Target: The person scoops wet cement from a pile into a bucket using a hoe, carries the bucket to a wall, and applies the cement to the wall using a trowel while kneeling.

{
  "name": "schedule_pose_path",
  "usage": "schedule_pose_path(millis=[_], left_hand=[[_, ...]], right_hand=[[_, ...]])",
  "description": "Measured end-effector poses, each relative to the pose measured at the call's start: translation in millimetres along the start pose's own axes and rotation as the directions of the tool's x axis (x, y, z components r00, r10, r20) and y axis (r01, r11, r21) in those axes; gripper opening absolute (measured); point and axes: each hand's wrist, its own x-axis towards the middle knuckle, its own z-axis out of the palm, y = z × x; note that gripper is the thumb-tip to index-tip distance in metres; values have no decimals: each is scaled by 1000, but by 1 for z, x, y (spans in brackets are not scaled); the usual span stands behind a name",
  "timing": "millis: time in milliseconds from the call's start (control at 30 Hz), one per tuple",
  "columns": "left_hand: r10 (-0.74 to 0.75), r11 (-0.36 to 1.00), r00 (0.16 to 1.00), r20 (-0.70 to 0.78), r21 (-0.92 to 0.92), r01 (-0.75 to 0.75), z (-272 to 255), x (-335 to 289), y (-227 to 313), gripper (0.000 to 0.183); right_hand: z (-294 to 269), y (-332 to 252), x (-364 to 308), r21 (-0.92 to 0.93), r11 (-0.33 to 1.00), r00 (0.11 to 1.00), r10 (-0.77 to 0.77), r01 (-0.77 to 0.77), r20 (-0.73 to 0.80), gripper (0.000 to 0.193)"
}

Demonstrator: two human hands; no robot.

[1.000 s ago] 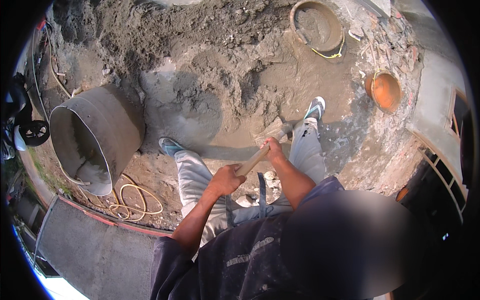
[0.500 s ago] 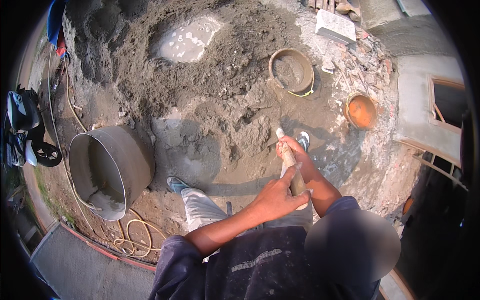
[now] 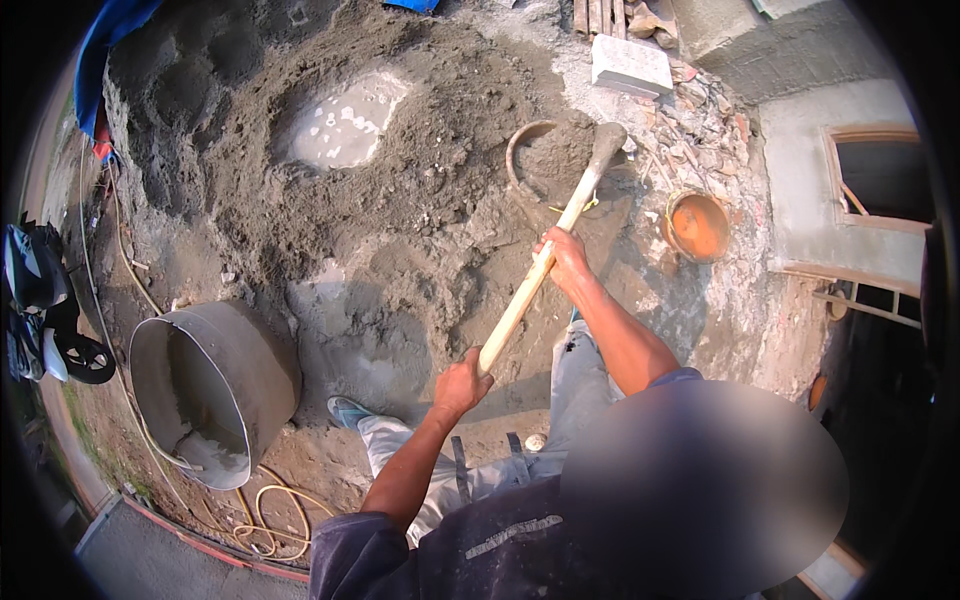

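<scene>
My left hand (image 3: 461,384) is closed around the near end of a hoe's pale wooden handle (image 3: 515,312). Farther up, my right hand (image 3: 565,256) grips the same handle. The handle slants away to the right, and its mortar-smeared far end (image 3: 606,145) is over the right side of a round bucket (image 3: 513,158) with a yellow-green handle. Wet grey mortar (image 3: 562,150) bulges at the bucket's mouth beside the hoe's end, so the blade itself is hard to make out. Nearer me spreads a heap of grey mortar (image 3: 450,260).
A puddle (image 3: 345,120) sits in the sand heap. An orange-lined bucket (image 3: 697,228) stands right, by rubble (image 3: 690,130) and a pale block (image 3: 632,66). To the left are a tilted drum (image 3: 270,365) holding murky water, a hose (image 3: 270,500) and a motorbike (image 3: 50,310).
The hoe has swung from close to my body out to the bucket. My left hand has moved down and left, my right hand slightly up; the handle now shows at length.
</scene>
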Motion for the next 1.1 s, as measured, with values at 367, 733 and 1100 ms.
schedule_pose_path(millis=[367,733,1100], left_hand=[[174,955,949,-263,-189,-228,-19,-62,16,51],[-188,941,963,-193,245,233,-71,-93,68,44],[-464,786,803,-373,245,568,-33,32,169,39]], right_hand=[[-3,-5,-60,200,980,999,-17,24,-37,19],[-25,196,-53,-2,730,723,677,-683,134,34],[-173,-5,246,-265,897,931,307,-353,-200,85]])
